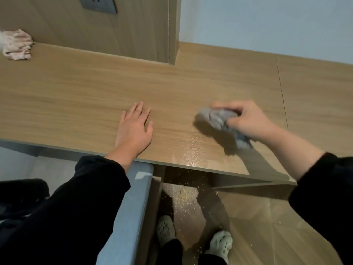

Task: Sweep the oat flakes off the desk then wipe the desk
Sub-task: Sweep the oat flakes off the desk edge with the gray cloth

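Crumpled pinkish cloth (17, 44) sat upper left, at foot of wood wall panel (133, 31). Grey wall socket (99, 3) at top edge, partly cropped. Pale blue wall (267, 22) upper right. Grey-blue padded edge (131, 207) lower centre. Pale clogs (165, 229) on wood floor (267, 226) at bottom.

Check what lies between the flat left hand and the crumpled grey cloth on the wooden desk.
Nothing: the head view shows only bare wooden desk between the left hand and the crumpled grey cloth.
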A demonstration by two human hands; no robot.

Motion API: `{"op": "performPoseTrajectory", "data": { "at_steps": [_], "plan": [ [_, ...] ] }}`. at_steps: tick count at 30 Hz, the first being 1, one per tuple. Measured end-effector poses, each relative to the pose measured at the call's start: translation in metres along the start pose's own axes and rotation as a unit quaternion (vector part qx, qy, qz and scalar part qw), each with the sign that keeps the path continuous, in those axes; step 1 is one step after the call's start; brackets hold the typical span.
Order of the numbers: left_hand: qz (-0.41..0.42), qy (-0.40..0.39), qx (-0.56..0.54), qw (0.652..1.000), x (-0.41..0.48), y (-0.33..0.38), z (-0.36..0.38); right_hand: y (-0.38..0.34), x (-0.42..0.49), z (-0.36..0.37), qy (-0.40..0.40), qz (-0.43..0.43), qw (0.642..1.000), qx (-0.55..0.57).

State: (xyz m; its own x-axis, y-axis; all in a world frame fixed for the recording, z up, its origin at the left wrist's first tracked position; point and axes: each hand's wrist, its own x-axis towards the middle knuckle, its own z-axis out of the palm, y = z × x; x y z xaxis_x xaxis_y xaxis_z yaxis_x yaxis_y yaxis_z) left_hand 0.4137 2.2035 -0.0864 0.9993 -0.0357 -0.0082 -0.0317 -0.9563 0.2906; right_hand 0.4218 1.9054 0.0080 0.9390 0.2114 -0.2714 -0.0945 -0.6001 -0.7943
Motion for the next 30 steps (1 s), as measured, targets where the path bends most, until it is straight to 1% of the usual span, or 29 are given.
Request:
{"op": "performPoseTrajectory", "data": {
  "at_steps": [1,2,3,5,6,7,9,13,15,16,17,18,20,21,22,23,24,26,28,30],
  "plan": [
    [0.0,0.005,-0.006,1.0,0.0,-0.001,0.0,0.006,0.016,-0.005,0.042,-0.005,0.999,-0.032],
    [0.001,0.008,-0.009,1.0,0.0,-0.001,0.0,0.017,0.031,-0.007,0.06,-0.002,0.996,-0.07],
    [0.001,0.01,-0.011,1.0,0.0,-0.001,0.001,0.031,0.041,-0.006,0.061,0.006,0.991,-0.121],
    [0.001,0.013,-0.013,1.0,0.0,-0.001,0.001,0.057,0.049,0.004,0.067,-0.004,0.97,-0.233],
    [0.001,0.014,-0.013,1.0,0.0,-0.001,0.001,0.064,0.047,0.012,0.086,-0.016,0.962,-0.259],
    [0.001,0.014,-0.013,1.0,0.001,-0.001,0.001,0.065,0.041,0.022,0.099,-0.022,0.96,-0.261],
    [0.002,0.015,-0.013,1.0,0.0,-0.001,0.002,0.059,0.019,0.048,0.091,-0.057,0.961,-0.254],
    [0.004,0.013,-0.01,1.0,0.0,-0.001,0.001,0.043,-0.042,0.099,0.006,-0.173,0.952,-0.251],
    [0.003,0.014,-0.013,1.0,-0.001,0.001,0.0,0.043,-0.06,0.106,-0.024,-0.198,0.959,-0.203],
    [0.003,0.014,-0.013,1.0,-0.001,0.001,-0.001,0.041,-0.065,0.102,-0.014,-0.19,0.968,-0.165],
    [0.004,0.014,-0.014,1.0,-0.001,0.002,0.0,0.039,-0.065,0.093,0.023,-0.17,0.976,-0.13],
    [0.003,0.015,-0.015,1.0,0.0,0.001,0.0,0.039,-0.062,0.082,0.083,-0.141,0.981,-0.1],
    [0.002,0.015,-0.017,1.0,0.0,0.0,0.001,0.049,-0.045,0.046,0.215,-0.061,0.973,-0.062],
    [0.002,0.016,-0.018,1.0,0.0,-0.001,0.001,0.058,-0.036,0.027,0.247,-0.015,0.967,-0.064],
    [0.003,0.017,-0.018,1.0,0.0,-0.001,0.002,0.069,-0.03,0.012,0.253,0.029,0.963,-0.082],
    [0.004,0.018,-0.019,1.0,0.001,-0.002,0.002,0.079,-0.029,0.003,0.244,0.06,0.961,-0.118],
    [0.005,0.018,-0.018,1.0,0.001,-0.002,0.002,0.088,-0.031,0.001,0.229,0.073,0.956,-0.171],
    [0.008,0.016,-0.017,1.0,0.001,-0.002,0.002,0.096,-0.041,0.014,0.228,0.073,0.936,-0.257],
    [0.009,0.015,-0.025,1.0,-0.001,-0.004,0.003,0.089,-0.054,0.038,0.232,0.073,0.933,-0.265],
    [0.008,0.019,-0.04,0.999,-0.002,-0.005,0.002,0.074,-0.063,0.07,0.22,0.036,0.941,-0.254]
  ]
}}
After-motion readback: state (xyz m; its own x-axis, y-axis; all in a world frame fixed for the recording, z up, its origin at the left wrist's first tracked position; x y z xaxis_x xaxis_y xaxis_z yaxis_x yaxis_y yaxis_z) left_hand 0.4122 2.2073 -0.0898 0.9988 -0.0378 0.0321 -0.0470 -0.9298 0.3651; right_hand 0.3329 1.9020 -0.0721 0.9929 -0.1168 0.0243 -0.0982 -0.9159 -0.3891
